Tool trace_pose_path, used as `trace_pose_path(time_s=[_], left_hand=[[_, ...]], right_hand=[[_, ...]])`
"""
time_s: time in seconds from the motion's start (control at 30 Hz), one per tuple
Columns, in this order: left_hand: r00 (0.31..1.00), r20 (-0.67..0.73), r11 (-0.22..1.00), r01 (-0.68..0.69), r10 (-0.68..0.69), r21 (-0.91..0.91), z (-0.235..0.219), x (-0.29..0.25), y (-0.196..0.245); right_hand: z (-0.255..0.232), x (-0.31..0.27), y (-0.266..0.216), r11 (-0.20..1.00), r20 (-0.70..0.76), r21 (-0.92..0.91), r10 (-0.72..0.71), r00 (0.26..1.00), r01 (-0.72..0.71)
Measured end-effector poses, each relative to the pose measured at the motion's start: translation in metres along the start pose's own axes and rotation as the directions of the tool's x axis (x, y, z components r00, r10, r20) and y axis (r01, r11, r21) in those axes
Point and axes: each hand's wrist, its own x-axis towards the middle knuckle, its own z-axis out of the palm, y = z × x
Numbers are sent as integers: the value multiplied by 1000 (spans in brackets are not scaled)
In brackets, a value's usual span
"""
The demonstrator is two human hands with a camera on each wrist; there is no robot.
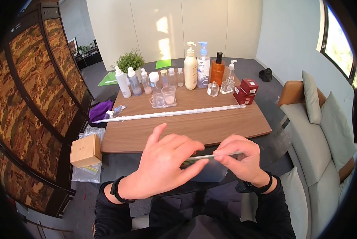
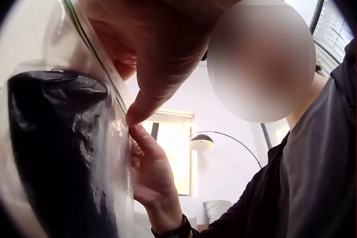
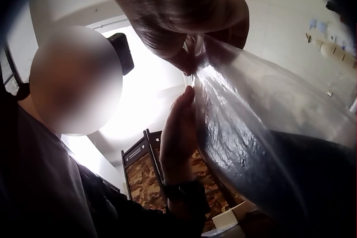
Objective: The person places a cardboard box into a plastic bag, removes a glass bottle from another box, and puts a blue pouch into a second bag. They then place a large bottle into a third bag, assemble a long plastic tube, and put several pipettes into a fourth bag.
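A clear zip bag (image 2: 51, 40) with a green strip along its mouth hangs between both hands, over the near side of the table. Inside it is a dark, soft-looking bundle (image 2: 53, 148); its kind does not show. My right hand (image 1: 244, 157) pinches the right end of the bag's mouth between thumb and fingers. Farther left along the same edge, my left hand (image 1: 162, 165) holds the mouth, its thumb on the near side and fingers on the far side. In the right wrist view the plastic (image 3: 234, 115) is creased below the right fingers.
Across the wooden table (image 1: 186, 127) lies a long white segmented strip (image 1: 174, 114). Pump bottles (image 1: 190, 67), several small bottles, a clear tray (image 1: 158, 102) and red boxes (image 1: 244, 95) stand behind it. A cardboard box (image 1: 86, 150) and purple cloth (image 1: 100, 110) sit at left; a sofa (image 1: 314, 143) at right.
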Motion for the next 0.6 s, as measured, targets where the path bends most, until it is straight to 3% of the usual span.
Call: trace_pose_path(time_s=[0.37,0.47,0.6], left_hand=[[995,4,994,-95,95,51,0,-3,-1],[994,25,992,-107,106,66,1,-4,-3],[997,24,996,-74,73,41,1,-5,-3]], right_hand=[[3,5,-7,997,69,18,68,995,-69],[1,3,-1,999,98,-40,-13,995,17],[0,1,-3,998,84,-54,-7,996,12]])
